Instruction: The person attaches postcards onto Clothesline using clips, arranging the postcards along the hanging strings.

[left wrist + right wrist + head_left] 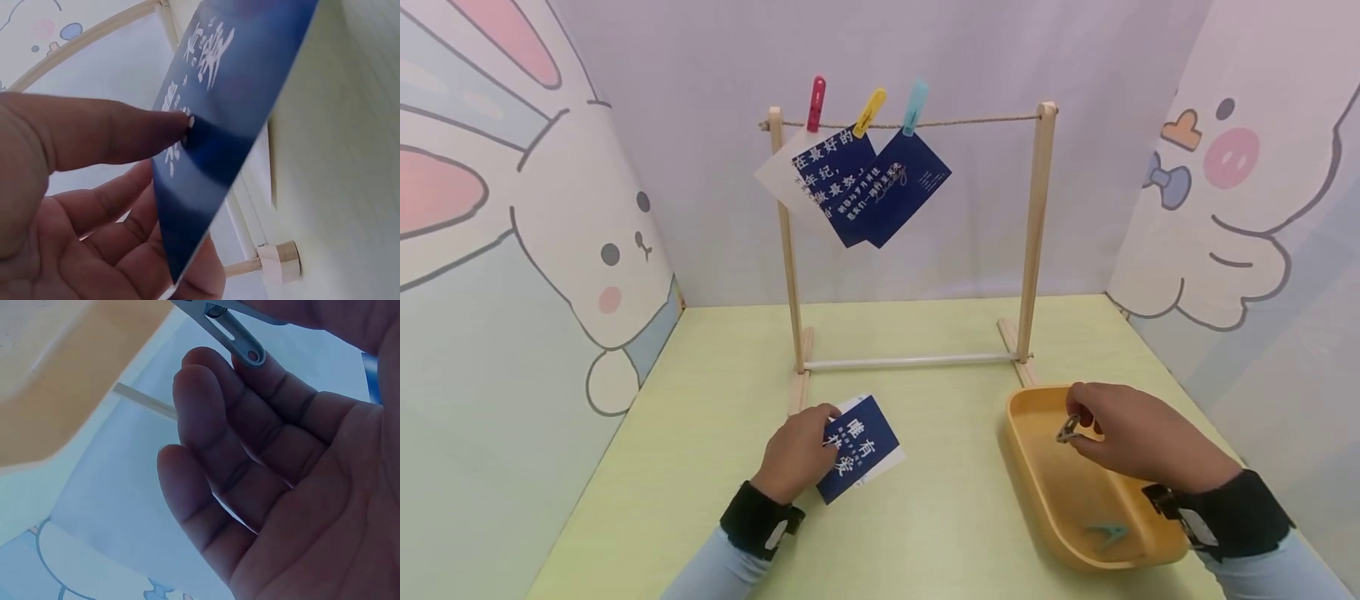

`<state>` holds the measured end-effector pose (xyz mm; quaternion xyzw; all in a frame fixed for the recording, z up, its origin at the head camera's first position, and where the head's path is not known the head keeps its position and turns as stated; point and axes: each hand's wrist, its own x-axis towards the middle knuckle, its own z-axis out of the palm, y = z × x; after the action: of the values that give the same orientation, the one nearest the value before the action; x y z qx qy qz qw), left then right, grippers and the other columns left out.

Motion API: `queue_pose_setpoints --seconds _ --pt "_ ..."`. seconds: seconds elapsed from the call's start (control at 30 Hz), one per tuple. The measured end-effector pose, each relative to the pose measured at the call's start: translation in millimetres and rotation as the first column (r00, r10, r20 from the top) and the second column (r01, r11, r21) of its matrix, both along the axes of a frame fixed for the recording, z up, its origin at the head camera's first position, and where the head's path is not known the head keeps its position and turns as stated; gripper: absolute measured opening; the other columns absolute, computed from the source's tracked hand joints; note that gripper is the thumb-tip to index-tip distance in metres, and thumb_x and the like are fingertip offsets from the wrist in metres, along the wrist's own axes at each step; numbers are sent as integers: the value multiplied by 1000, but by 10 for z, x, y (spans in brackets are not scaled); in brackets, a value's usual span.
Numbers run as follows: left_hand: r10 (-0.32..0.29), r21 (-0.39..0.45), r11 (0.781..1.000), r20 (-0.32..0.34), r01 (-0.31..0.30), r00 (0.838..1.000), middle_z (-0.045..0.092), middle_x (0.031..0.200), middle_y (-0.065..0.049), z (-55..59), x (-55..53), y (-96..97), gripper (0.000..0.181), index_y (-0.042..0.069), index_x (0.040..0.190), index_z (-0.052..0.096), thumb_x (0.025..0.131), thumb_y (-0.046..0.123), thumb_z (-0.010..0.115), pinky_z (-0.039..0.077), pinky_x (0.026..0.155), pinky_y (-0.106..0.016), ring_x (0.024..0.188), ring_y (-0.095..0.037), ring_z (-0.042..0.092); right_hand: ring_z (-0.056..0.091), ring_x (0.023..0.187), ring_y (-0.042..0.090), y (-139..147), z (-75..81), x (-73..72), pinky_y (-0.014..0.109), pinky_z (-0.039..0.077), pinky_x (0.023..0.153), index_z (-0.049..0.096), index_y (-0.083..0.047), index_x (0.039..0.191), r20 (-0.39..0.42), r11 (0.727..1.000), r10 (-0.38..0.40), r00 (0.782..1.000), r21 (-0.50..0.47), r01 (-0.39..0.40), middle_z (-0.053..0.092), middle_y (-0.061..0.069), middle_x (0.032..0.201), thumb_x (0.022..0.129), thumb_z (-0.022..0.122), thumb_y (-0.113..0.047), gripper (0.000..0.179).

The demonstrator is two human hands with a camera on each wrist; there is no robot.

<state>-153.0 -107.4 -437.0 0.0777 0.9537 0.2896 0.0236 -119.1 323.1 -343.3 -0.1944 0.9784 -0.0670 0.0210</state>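
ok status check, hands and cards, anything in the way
Left hand pinching blue card, white card beneath. Right hand pinching greyish clip over yellow tray. Nothing seen blocking cord right of light blue clip.

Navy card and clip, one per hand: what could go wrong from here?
The left hand pinches the navy card with a pale card showing behind it; both might come along together. The right hand pinches a small clip above the yellow tray; it could slip and drop in. The hanging cards on the rope overlap, so one hung close by might cover or bump them.
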Motion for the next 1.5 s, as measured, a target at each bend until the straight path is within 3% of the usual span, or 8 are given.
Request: queue_pose_setpoints --seconds 0.17,0.33,0.5,0.7,0.93,1.2,1.5 --pt "-28 101 994 -30 31 999 73 101 -9 33 -8 -3 31 8 118 69 88 6 79 60 71 -37 80 -17 65 46 69 5 8 25 20 23 42 60 60 -22 93 -55 1000 14 998 -6 -14 54 -12 80 83 84 -27 26" --pt "-39 157 986 -53 47 998 71 89 -2 23 1 -9 20 9 103 71 86 9 83 60 73 -34 77 -15 63 47 70 4 -10 51 28 23 44 62 59 -23 92 -98 999 33 995 -30 -36 53 -15 81 83 81 -21 25" --pt "-46 163 985 -87 60 995 66 79 5 68 -11 7 12 15 92 71 89 19 83 51 64 -27 70 -12 58 50 71 3 -20 75 20 24 46 64 59 -24 91 -149 998 49 988 -37 -55 55 -16 80 81 81 -20 24" --pt "-46 156 986 -122 65 991 59 68 9 131 -39 28 20 21 79 68 92 31 79 37 53 -25 59 -9 51 53 72 3 -36 136 9 26 49 64 62 -24 90 -160 998 62 985 -1 -63 57 -17 80 80 86 -27 26" --pt "-51 267 961 -68 68 996 68 75 4 194 -57 79 16 19 86 71 97 29 74 46 46 -28 49 -11 60 54 72 4 -66 200 -28 25 48 63 65 -25 92 -157 998 66 985 13 -65 62 -15 81 81 88 -32 26" --pt "-31 248 967 -110 57 993 71 85 0 245 -73 118 12 13 100 77 97 25 73 51 56 -25 65 -10 61 51 69 3 -85 289 -43 23 46 60 66 -25 94 -152 998 54 987 16 -53 62 -16 82 81 89 -36 28" --pt "-27 286 956 -111 58 993 74 89 -4 315 -131 137 14 9 104 78 97 17 69 53 56 -25 67 -13 64 58 73 6 -131 396 -85 26 47 59 69 -27 98 -248 996 86 965 28 -82 69 -14 88 82 88 -33 25"
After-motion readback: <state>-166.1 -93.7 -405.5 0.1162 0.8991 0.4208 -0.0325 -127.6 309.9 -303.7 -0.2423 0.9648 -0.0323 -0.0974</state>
